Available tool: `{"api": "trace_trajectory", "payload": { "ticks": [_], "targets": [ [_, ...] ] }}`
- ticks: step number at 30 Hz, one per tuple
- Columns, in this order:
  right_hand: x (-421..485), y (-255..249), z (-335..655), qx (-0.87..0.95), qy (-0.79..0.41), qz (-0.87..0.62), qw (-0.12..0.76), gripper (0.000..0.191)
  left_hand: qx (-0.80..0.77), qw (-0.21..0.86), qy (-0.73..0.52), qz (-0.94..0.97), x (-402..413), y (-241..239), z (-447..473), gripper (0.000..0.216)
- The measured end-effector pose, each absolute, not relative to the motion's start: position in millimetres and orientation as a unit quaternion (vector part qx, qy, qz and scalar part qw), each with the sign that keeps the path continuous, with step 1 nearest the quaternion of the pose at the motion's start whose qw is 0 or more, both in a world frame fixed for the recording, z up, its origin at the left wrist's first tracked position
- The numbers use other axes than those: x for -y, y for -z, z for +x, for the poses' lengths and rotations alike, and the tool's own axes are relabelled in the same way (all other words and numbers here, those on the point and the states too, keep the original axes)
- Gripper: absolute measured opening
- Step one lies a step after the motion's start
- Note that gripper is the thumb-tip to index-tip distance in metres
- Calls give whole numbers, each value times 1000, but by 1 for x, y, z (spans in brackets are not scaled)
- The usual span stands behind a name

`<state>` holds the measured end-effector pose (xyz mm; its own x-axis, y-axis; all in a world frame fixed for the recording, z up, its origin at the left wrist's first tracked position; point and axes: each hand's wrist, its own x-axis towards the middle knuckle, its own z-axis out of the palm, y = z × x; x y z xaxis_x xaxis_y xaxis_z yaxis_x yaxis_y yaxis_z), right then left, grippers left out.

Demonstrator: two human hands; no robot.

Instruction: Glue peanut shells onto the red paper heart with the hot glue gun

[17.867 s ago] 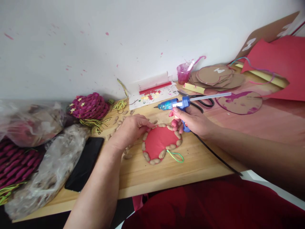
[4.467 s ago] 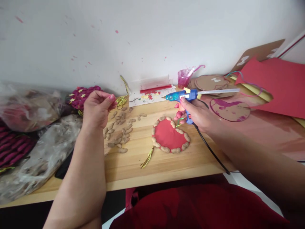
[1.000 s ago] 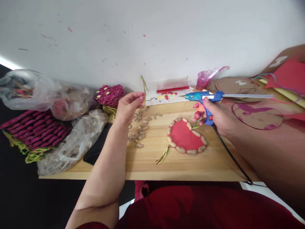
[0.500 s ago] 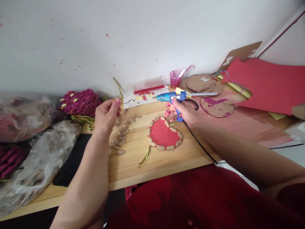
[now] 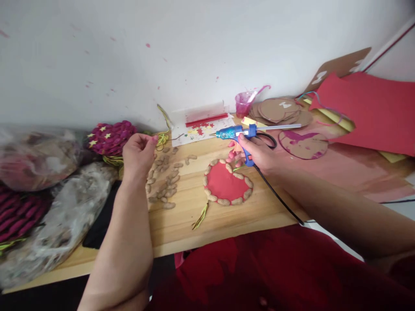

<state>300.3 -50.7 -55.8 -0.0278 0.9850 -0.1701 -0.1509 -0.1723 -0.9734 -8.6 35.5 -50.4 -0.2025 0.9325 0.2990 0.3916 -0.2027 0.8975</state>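
Note:
In my right hand (image 5: 256, 151) is a blue glue gun (image 5: 228, 131), its nozzle to the left and a pale glue stick out of its back. My left hand (image 5: 139, 151) is closed in a pinch, thumb against the fingers; what it holds, if anything, is too small to make out. Below the glue gun a red heart-shaped piece (image 5: 227, 183) lies on the table, rimmed with peanuts in their shells. A yellow-green tassel (image 5: 201, 216) trails from its lower left. Loose peanuts (image 5: 168, 185) are spread beside my left hand.
Star confetti (image 5: 201, 127) lies on white paper by the wall. A pink-stained cup (image 5: 243, 103), cardboard discs (image 5: 275, 110) and red sheets (image 5: 366, 108) are to the right. Plastic bags (image 5: 65, 229) and a purple peanut-covered piece (image 5: 113, 138) stand left. The black cord (image 5: 279, 196) crosses the table edge.
My left hand has moved left and slightly down, away from the glue gun. The view has shifted, and the glue gun stays level in my right hand above the heart.

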Motion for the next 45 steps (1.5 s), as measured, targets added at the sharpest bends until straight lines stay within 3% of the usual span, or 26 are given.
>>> {"api": "trace_trajectory", "payload": {
  "ticks": [5, 11, 13, 16, 23, 28, 32, 45],
  "targets": [
    [52, 56, 300, 420, -580, -491, 497, 48, -609, 136, -459, 633, -37, 50, -21, 15],
    [51, 56, 301, 420, -578, -497, 493, 46, -645, 53, -338, 683, -37, 50, -31, 25],
    [52, 56, 300, 425, -576, -498, 489, 47, -638, 53, -335, 692, -39, 52, -36, 18],
    [54, 55, 298, 426, -572, -503, 488, 49, -646, 50, -315, 693, -41, 55, -40, 32],
    [55, 54, 297, 417, -564, -512, 496, 52, -588, 111, -324, 733, -39, 60, -20, 20],
    [53, 57, 300, 427, -565, -511, 488, 49, -567, 21, -243, 787, -33, 69, 4, 31],
    [53, 58, 301, 441, -559, -509, 483, 50, -579, 15, -196, 791, -31, 72, 10, 25],
    [53, 58, 301, 440, -560, -511, 482, 51, -574, 19, -258, 777, -36, 77, 6, 28]
  ]
}}
